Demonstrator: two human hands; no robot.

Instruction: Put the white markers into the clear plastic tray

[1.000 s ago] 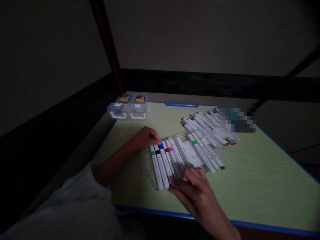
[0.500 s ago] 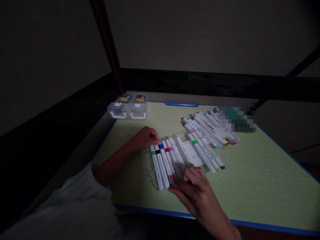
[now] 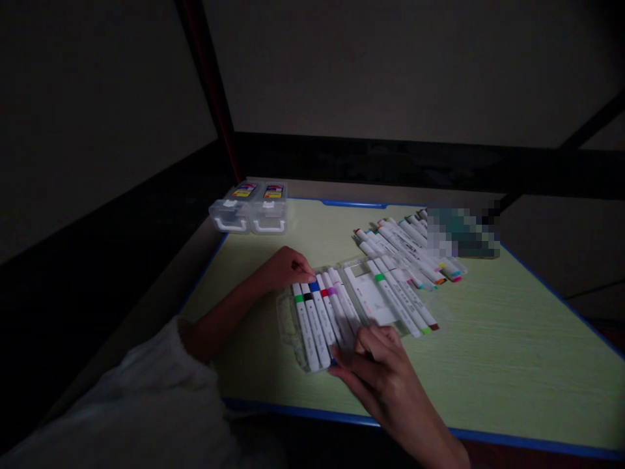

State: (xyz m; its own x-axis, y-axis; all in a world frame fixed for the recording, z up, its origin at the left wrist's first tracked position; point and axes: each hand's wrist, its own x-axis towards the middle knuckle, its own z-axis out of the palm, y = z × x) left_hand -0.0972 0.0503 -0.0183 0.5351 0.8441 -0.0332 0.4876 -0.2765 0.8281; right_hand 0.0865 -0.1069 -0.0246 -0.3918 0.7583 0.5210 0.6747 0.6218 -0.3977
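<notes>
A clear plastic marker case point(image 3: 293, 329) lies open on the pale green table point(image 3: 512, 352). Several white markers point(image 3: 319, 312) with coloured bands lie side by side in its left half. My left hand point(image 3: 286, 268) rests at the far end of that row, fingers curled together against the marker tips. At the near end my right hand point(image 3: 378, 368) has its fingers bent over the markers' ends. A few more markers point(image 3: 403, 299) lie across the case's right half.
A loose heap of markers point(image 3: 407, 251) lies at the back right, beside a blurred dark object point(image 3: 461, 233). Two small clear boxes point(image 3: 251, 208) with white handles stand at the back left corner. The table has a blue edge point(image 3: 512, 443); the surroundings are dark.
Almost nothing has changed. Both hands stay at the two ends of the marker row, with only a slight shift of the right fingers.
</notes>
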